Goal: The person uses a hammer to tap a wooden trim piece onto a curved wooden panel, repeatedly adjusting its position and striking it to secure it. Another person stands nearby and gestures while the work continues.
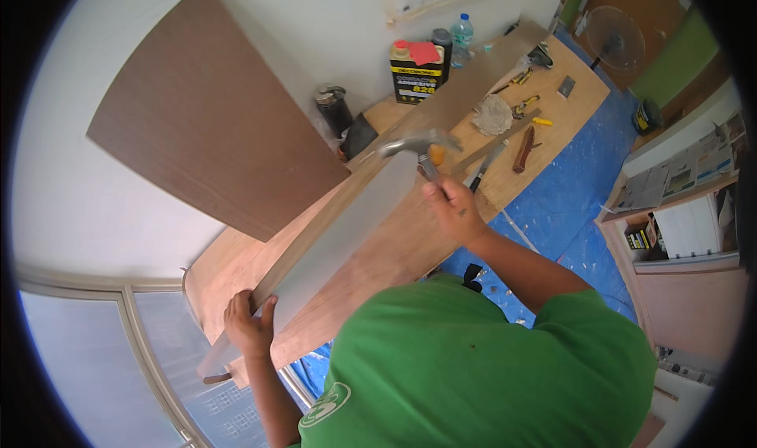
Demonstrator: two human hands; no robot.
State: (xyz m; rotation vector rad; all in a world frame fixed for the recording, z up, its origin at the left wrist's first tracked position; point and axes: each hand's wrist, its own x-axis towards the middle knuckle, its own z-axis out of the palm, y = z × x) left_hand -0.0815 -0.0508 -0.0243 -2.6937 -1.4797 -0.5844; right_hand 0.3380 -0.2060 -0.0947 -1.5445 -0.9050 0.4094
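A claw hammer (410,143) is in my right hand (457,209), its fingers wrapped round the handle. The hammer's head is over the upper edge of a long narrow board (339,227) with a pale grey face and a brown edge; motion blurs it, and I cannot tell if it touches. Nearer the board's left end, my left hand (249,322) grips that edge, thumb on the pale face and fingers over the far side. The board runs slantwise along a wooden worktable (394,239).
A large brown curved panel (221,117) leans against the wall. Behind the board stand an adhesive can (415,81), a dark flask (334,107) and a water bottle (462,31). Tools, including a red-brown handled one (523,150), lie at the right. Blue sheeting (552,203) covers the floor.
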